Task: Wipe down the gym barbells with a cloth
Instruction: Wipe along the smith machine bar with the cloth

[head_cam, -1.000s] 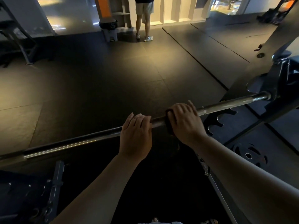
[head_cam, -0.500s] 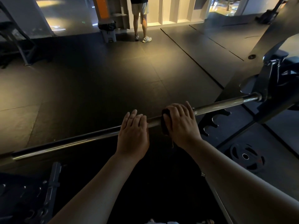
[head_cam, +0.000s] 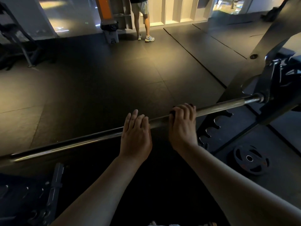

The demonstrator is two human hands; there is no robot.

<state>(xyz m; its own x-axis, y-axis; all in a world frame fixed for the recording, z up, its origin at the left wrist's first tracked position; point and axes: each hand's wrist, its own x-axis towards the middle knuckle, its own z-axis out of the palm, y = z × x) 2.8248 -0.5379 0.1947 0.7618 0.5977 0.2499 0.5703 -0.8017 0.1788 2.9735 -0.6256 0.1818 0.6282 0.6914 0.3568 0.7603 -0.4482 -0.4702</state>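
Note:
A long steel barbell point(head_cam: 81, 141) runs across the view from lower left to upper right, its right end resting in a black rack point(head_cam: 276, 88). My right hand point(head_cam: 183, 126) is wrapped over the bar with a dark cloth point(head_cam: 172, 112) pressed under its fingers; only a small edge of the cloth shows. My left hand point(head_cam: 136, 136) rests flat on top of the bar just left of it, fingers straight and together, not curled around the bar.
A black weight plate point(head_cam: 250, 159) lies on the floor at lower right beside the rack's toothed frame point(head_cam: 211, 128). A person point(head_cam: 144, 22) stands at the back by a grey bin point(head_cam: 111, 32). Dark equipment sits at lower left point(head_cam: 32, 201).
My right hand with the cloth has slid right along the bar, widening the gap to my left hand. My left hand's fingers have straightened out over the bar.

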